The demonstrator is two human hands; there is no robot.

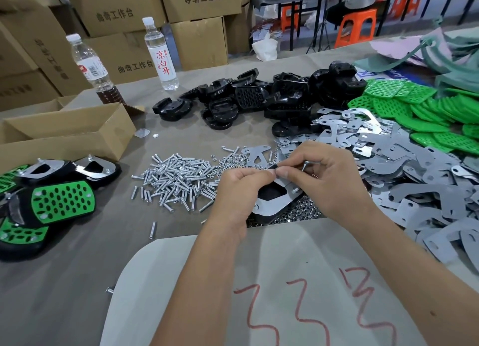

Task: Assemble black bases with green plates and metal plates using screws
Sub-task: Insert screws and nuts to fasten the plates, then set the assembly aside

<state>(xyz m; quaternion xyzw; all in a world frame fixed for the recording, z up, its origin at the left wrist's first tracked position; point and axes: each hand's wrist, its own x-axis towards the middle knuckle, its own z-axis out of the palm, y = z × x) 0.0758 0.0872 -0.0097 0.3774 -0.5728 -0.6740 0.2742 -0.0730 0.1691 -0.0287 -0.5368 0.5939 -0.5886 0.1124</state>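
At frame centre my left hand (237, 187) and right hand (324, 174) pinch one base (272, 193), metal plate fitted. Finished units (62, 198) lie lower left; large part piles remain.

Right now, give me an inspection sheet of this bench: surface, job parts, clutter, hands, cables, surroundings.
Surface: table under grey-brown cover; a pale sheet with red marks at the near edge.
Job's things: black bases heaped at the back; green plates far right; metal plates spread right; screws piled centre; finished units stacked left.
Clutter: two bottles, open carton.
Hands: left hand and right hand hold one assembly over a pile of nuts.
Cables: nothing seen.
Surroundings: stacked cardboard boxes, orange stools, a seated person beyond.
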